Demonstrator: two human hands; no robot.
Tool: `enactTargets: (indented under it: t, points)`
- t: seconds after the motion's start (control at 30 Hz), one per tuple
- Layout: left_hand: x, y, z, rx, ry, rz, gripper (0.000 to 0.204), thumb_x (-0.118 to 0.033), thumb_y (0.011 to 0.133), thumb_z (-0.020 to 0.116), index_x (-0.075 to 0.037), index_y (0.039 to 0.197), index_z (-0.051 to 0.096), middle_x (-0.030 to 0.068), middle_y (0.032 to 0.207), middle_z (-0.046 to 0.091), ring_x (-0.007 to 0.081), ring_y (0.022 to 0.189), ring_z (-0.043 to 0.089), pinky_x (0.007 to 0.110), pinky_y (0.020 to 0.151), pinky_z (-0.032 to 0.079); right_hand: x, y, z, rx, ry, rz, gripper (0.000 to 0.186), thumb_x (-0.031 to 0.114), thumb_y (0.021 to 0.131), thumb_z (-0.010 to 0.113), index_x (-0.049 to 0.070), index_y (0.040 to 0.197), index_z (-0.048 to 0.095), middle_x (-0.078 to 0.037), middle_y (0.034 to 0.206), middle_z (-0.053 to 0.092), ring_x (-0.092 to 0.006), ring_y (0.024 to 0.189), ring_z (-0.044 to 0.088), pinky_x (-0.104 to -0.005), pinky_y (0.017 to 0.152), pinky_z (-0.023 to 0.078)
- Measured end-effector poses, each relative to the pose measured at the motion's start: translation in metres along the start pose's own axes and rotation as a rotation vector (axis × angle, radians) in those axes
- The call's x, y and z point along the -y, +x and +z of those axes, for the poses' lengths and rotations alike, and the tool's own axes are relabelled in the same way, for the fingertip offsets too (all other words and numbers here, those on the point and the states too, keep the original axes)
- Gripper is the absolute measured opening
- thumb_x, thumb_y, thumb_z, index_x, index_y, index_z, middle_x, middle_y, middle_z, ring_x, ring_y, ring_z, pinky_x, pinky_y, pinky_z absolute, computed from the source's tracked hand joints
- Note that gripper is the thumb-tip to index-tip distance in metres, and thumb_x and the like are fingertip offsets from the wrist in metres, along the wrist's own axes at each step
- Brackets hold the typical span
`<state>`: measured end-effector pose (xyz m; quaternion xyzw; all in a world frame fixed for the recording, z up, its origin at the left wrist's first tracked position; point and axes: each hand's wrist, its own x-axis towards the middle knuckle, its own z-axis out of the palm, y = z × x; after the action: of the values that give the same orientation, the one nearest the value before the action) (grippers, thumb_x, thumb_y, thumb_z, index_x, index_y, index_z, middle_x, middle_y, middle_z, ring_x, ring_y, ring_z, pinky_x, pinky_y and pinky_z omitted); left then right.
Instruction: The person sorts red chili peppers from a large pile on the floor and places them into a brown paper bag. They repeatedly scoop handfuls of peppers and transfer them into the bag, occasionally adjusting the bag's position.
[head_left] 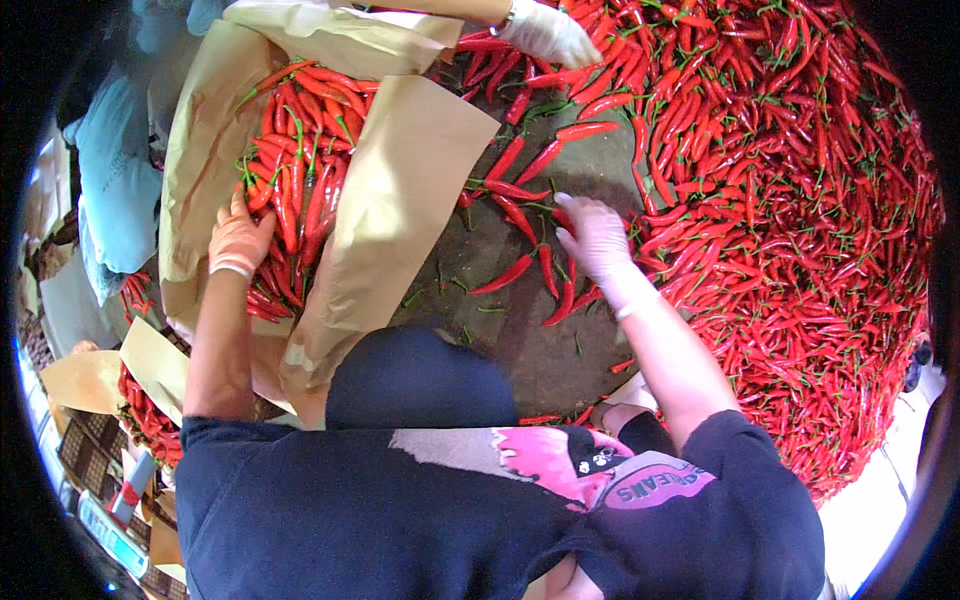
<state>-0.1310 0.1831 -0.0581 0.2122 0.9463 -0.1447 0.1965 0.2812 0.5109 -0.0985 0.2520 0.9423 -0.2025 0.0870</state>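
My left hand [241, 238], in a thin pale glove, rests with its fingers apart on red chili peppers [312, 150] inside a bag-like liner of brown paper [385, 190]. These peppers have green stems and lie mostly lengthwise. My right hand [597, 238], also gloved, reaches over a dark surface [480, 250] with thumb and fingers parted. A loose chili pepper [514, 190] lies just left of it, and others are scattered below. Part of a pepper shows between thumb and forefinger, but no firm grip on it is visible.
A large heap of red chili peppers [780, 230] fills the right side. At the top, another person's gloved hand [550, 35] touches peppers. At lower left stand more peppers [150, 415] with brown paper flaps [155, 365]. A light blue plastic bag [115, 180] is at far left.
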Motion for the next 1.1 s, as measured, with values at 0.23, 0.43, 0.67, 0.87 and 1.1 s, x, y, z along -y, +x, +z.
enactTargets:
  t: [0.23, 0.43, 0.67, 0.87, 1.1]
  points:
    - [-0.126, -0.112, -0.128, -0.385, -0.599, 0.591, 0.024, -0.012, 0.087, 0.063, -0.004, 0.110, 0.065, 0.0173, 0.102, 0.068, 0.0361, 0.095, 0.064, 0.044, 0.086, 0.052, -0.004, 0.017, 0.015, -0.232, 0.099, 0.148, 0.023, 0.003, 0.075, 0.061, 0.011, 0.097, 0.066, -0.013, 0.097, 0.062, -0.0343, 0.089, 0.065, -0.0448, 0.076, 0.055]
    - [-0.276, -0.126, -0.050, -0.017, -0.033, 1.167, 0.017, -0.011, 0.086, 0.061, -0.006, 0.101, 0.066, 0.0116, 0.092, 0.066, 0.0315, 0.090, 0.066, 0.041, 0.080, 0.053, -0.002, 0.083, -0.006, -0.096, -0.138, -0.195, 0.020, 0.006, 0.075, 0.064, 0.008, 0.095, 0.065, -0.012, 0.098, 0.064, -0.0326, 0.097, 0.064, -0.0433, 0.081, 0.056]
    - [-0.343, -0.093, 0.019, 0.072, 0.426, 1.124, 0.027, -0.012, 0.084, 0.064, -0.009, 0.111, 0.064, 0.0085, 0.110, 0.064, 0.0262, 0.096, 0.067, 0.040, 0.078, 0.055, -0.018, 0.049, -0.027, 0.049, -0.155, -0.015, 0.023, 0.010, 0.073, 0.064, 0.006, 0.096, 0.063, -0.014, 0.099, 0.062, -0.0338, 0.099, 0.061, -0.0449, 0.084, 0.055]
    - [-0.348, -0.097, 0.016, 0.061, 0.052, 0.994, 0.028, -0.010, 0.090, 0.054, -0.007, 0.117, 0.058, 0.0182, 0.115, 0.062, 0.0337, 0.102, 0.066, 0.046, 0.082, 0.055, -0.049, 0.079, -0.037, -0.120, -0.272, -0.165, 0.031, 0.010, 0.072, 0.069, 0.007, 0.101, 0.062, -0.012, 0.110, 0.059, -0.0308, 0.106, 0.059, -0.0436, 0.084, 0.055]
    - [-0.344, -0.061, 0.014, 0.069, -0.338, 0.438, 0.036, -0.021, 0.087, 0.059, -0.007, 0.120, 0.053, 0.0264, 0.116, 0.060, 0.0435, 0.106, 0.062, 0.050, 0.091, 0.051, -0.049, 0.111, -0.061, 0.040, -0.409, -0.117, 0.036, 0.017, 0.073, 0.075, 0.009, 0.105, 0.062, -0.009, 0.113, 0.058, -0.0275, 0.110, 0.058, -0.0389, 0.085, 0.057]
